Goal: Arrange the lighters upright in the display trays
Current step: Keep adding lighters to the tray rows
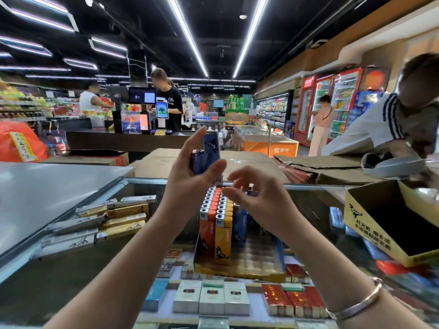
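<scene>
**Blue lighters in hand above the tray**

My left hand [192,172] grips blue lighters [206,154] raised above the display tray [240,273], where orange and yellow lighters [215,210] stand upright. My right hand [256,195] hovers, fingers loosely curled, holding nothing.

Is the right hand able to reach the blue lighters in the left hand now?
Probably yes. The right hand is open and holds nothing, close beside the left hand, which grips the blue lighters above the tray. Nothing lies between them.

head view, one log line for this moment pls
left hand: holds blue lighters | right hand: empty, over tray | rows: upright
</scene>
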`<act>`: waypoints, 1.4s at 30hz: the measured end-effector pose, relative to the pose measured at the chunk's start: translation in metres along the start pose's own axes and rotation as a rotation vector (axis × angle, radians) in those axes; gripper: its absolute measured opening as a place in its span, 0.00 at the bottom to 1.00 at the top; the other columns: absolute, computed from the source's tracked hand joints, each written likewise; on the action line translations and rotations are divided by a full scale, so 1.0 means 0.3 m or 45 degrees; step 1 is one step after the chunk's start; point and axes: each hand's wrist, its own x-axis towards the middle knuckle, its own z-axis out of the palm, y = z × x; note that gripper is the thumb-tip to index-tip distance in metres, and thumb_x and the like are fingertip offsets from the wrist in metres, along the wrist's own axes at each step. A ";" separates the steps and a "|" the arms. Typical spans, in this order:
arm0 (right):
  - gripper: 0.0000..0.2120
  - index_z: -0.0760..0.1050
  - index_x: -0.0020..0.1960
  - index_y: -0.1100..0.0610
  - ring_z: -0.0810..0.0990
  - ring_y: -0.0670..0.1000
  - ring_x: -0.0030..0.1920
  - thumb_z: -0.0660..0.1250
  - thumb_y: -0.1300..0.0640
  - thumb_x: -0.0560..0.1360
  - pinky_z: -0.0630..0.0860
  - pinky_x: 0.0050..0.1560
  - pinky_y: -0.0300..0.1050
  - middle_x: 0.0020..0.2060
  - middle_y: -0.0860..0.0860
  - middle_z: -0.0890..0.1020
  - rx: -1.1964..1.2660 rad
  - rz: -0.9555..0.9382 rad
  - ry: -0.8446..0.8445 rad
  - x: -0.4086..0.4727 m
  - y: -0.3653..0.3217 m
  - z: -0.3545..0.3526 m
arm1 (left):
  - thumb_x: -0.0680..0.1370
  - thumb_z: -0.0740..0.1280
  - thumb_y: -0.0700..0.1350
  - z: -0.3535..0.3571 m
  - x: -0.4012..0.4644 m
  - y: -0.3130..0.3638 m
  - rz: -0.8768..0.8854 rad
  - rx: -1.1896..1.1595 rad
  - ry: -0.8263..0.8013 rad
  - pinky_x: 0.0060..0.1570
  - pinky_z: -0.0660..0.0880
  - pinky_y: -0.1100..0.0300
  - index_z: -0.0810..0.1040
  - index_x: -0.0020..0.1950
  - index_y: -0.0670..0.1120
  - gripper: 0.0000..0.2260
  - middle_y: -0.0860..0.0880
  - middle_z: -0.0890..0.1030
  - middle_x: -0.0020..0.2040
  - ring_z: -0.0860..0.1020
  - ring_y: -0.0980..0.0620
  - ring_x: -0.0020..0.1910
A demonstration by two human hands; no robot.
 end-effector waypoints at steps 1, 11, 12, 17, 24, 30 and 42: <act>0.10 0.76 0.48 0.54 0.78 0.43 0.38 0.72 0.52 0.70 0.74 0.40 0.33 0.37 0.45 0.80 0.032 0.000 -0.019 -0.004 -0.007 0.010 | 0.69 0.70 0.41 0.006 -0.006 -0.003 0.047 0.011 0.004 0.38 0.75 0.70 0.68 0.62 0.58 0.26 0.58 0.80 0.46 0.79 0.63 0.36; 0.02 0.76 0.44 0.57 0.80 0.49 0.39 0.67 0.62 0.74 0.78 0.43 0.43 0.38 0.53 0.81 0.480 0.085 0.086 0.000 -0.043 0.011 | 0.71 0.66 0.46 -0.001 -0.019 -0.016 0.203 0.053 -0.040 0.30 0.72 0.67 0.67 0.62 0.58 0.20 0.52 0.77 0.33 0.75 0.56 0.30; 0.03 0.75 0.44 0.57 0.81 0.49 0.38 0.65 0.63 0.75 0.79 0.42 0.41 0.38 0.53 0.82 0.584 0.131 0.123 0.002 -0.042 0.000 | 0.72 0.66 0.46 -0.006 -0.019 -0.021 0.184 0.069 -0.043 0.28 0.71 0.64 0.67 0.62 0.58 0.20 0.48 0.76 0.32 0.73 0.53 0.29; 0.07 0.74 0.49 0.59 0.83 0.54 0.40 0.58 0.64 0.78 0.80 0.40 0.44 0.43 0.56 0.83 1.038 0.358 0.349 0.016 -0.018 -0.072 | 0.71 0.64 0.52 -0.020 -0.021 -0.042 0.085 0.084 -0.080 0.33 0.74 0.66 0.66 0.62 0.54 0.20 0.51 0.82 0.39 0.76 0.58 0.32; 0.09 0.76 0.41 0.56 0.75 0.48 0.29 0.61 0.64 0.77 0.73 0.27 0.39 0.33 0.51 0.79 0.984 0.418 0.529 0.022 0.015 -0.119 | 0.75 0.59 0.51 -0.044 -0.017 -0.047 0.130 0.141 -0.087 0.28 0.72 0.63 0.70 0.47 0.48 0.07 0.54 0.82 0.38 0.74 0.49 0.27; 0.07 0.78 0.43 0.56 0.75 0.48 0.27 0.65 0.66 0.75 0.72 0.24 0.37 0.34 0.55 0.79 0.539 0.327 0.093 0.012 0.021 -0.134 | 0.72 0.62 0.53 -0.058 -0.014 -0.057 0.029 0.038 -0.020 0.34 0.73 0.68 0.70 0.46 0.48 0.10 0.56 0.79 0.34 0.76 0.59 0.32; 0.07 0.76 0.44 0.55 0.82 0.52 0.40 0.71 0.64 0.71 0.81 0.42 0.48 0.41 0.54 0.81 -0.104 0.194 -0.423 0.005 0.016 -0.103 | 0.74 0.65 0.46 -0.067 -0.016 -0.069 -0.177 -0.116 -0.002 0.41 0.80 0.59 0.71 0.50 0.43 0.09 0.45 0.84 0.46 0.83 0.46 0.44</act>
